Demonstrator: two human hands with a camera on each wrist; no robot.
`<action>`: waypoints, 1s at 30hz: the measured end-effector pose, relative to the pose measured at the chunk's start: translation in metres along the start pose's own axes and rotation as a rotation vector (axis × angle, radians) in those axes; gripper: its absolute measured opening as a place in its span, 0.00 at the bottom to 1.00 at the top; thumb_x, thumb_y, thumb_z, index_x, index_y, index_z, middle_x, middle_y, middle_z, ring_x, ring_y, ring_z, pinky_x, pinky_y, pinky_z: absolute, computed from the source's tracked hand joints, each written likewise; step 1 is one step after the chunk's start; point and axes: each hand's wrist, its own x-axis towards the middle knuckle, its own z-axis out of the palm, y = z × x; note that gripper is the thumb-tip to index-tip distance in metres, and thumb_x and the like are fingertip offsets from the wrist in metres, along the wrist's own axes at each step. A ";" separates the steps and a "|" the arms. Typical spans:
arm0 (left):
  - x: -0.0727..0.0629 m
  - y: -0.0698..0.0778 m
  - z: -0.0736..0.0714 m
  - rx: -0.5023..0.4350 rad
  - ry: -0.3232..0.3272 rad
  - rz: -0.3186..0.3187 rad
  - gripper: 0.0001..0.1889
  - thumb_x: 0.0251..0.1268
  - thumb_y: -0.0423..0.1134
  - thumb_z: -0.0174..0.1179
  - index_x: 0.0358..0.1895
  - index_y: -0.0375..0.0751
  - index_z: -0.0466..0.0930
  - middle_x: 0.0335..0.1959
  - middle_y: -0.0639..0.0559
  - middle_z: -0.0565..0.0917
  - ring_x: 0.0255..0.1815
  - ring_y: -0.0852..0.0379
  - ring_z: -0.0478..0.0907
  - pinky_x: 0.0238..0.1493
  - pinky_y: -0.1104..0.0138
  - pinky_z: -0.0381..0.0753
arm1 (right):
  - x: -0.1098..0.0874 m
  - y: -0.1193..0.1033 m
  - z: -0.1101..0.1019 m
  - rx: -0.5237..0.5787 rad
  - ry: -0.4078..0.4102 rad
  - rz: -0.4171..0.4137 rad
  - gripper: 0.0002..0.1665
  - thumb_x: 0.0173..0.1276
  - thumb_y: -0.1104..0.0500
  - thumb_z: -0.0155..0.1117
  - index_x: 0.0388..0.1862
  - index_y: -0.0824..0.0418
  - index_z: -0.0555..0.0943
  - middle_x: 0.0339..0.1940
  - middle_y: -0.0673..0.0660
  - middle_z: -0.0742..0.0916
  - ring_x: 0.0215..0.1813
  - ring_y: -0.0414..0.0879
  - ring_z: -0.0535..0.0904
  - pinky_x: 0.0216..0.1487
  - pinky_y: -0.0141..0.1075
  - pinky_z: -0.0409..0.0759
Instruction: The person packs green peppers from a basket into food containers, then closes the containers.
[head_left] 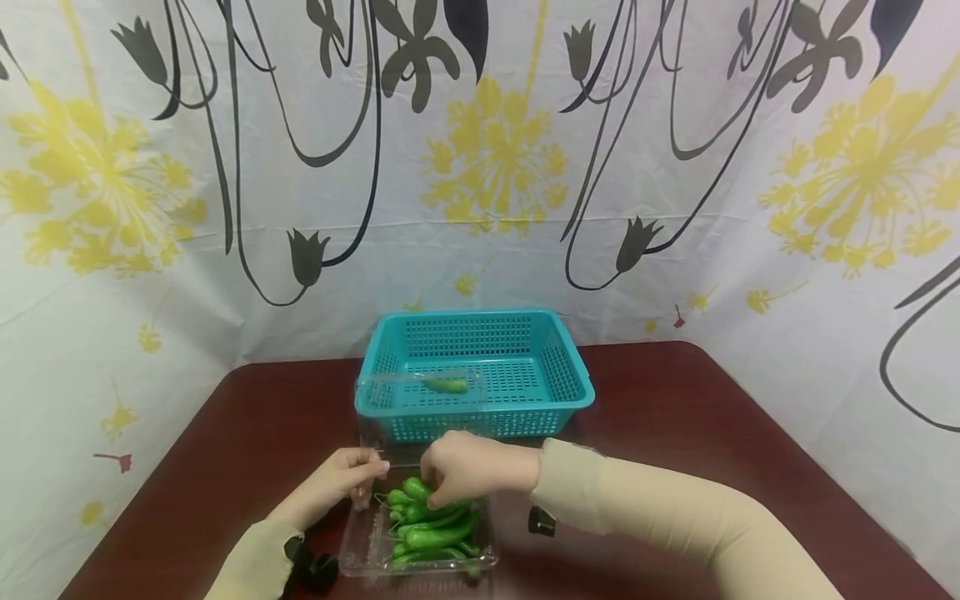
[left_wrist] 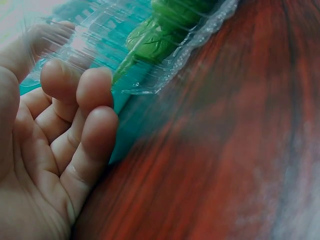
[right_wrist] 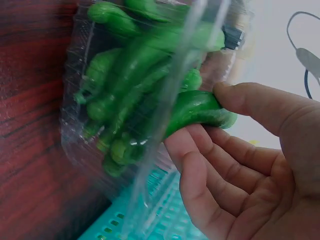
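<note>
A clear plastic box (head_left: pixel 358 554) with several green chili peppers (head_left: pixel 438 537) inside stands on the table, its see-through lid (head_left: pixel 375 429) raised at the back. My left hand (head_left: pixel 333 483) pinches the box's left side near the hinge; in the left wrist view its thumb shows through the plastic, with a pepper stem right by the fingertips. Over the back right of the box, my right hand (head_left: pixel 480 462) holds one curved green chili pepper (right_wrist: pixel 195 109) between thumb and fingers. In the right wrist view, that pepper lies at the box's rim, above the others.
Behind the box stands a turquoise plastic basket (head_left: pixel 581 392), with one green pepper (head_left: pixel 447 386) in it, seen through the lid. The dark red wooden table (head_left: pixel 675 433) extends to both sides. A patterned cloth (head_left: pixel 480 250) hangs behind.
</note>
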 end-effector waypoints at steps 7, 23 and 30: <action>0.002 0.000 0.001 -0.021 -0.009 0.002 0.15 0.70 0.46 0.58 0.30 0.38 0.75 0.15 0.54 0.70 0.18 0.57 0.71 0.27 0.61 0.78 | 0.003 0.002 0.010 -0.055 -0.010 -0.001 0.06 0.55 0.58 0.73 0.25 0.55 0.82 0.17 0.40 0.78 0.19 0.32 0.72 0.22 0.24 0.72; 0.001 0.002 0.001 -0.004 -0.007 0.049 0.14 0.71 0.43 0.57 0.32 0.34 0.76 0.14 0.53 0.73 0.18 0.56 0.76 0.26 0.62 0.79 | 0.005 0.005 0.012 -0.093 -0.001 -0.015 0.08 0.53 0.55 0.73 0.30 0.56 0.84 0.20 0.40 0.80 0.22 0.30 0.73 0.25 0.22 0.72; 0.001 0.000 0.001 0.000 -0.002 0.049 0.15 0.71 0.43 0.57 0.31 0.32 0.76 0.14 0.53 0.73 0.18 0.56 0.76 0.25 0.62 0.79 | 0.003 0.005 0.009 -0.076 -0.006 -0.020 0.11 0.54 0.54 0.74 0.33 0.57 0.85 0.23 0.41 0.82 0.24 0.29 0.74 0.27 0.22 0.73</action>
